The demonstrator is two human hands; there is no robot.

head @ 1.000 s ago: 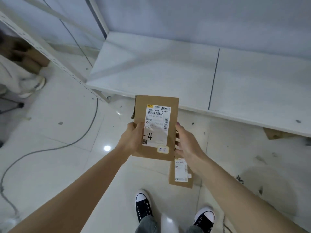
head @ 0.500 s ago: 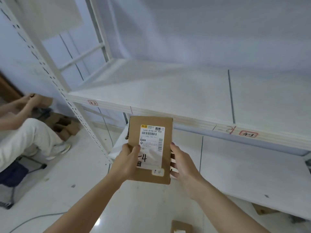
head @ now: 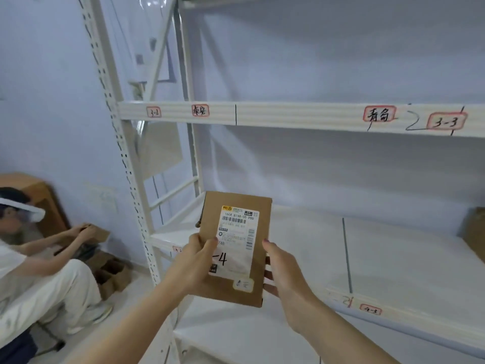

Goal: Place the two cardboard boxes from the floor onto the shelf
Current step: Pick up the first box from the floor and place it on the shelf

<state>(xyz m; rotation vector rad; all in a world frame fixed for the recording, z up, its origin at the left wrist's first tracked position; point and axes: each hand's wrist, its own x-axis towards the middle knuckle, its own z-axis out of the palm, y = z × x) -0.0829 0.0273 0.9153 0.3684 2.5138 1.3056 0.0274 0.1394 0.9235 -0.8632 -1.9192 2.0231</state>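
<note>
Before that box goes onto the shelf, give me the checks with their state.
1. Cardboard box held by both hands, left hand and right hand: ok.
2. Box already resting on the shelf board: not ok, it is in the air.
3. Bare board behind the box: ok.
4. Brown thing at the board's right end out of the way: ok.
5. Second box located: cannot tell.

Both my bare forearms reach forward and up from the bottom edge, converging ahead of me. My left hand (head: 197,261) is curled closed around the left edge of the flat brown cardboard box (head: 236,248), thumb pressed across its front face. My right hand (head: 282,271) clamps the opposite edge, thumb tip on front, fingers wrapped behind. Wrists are straight and level.
</note>
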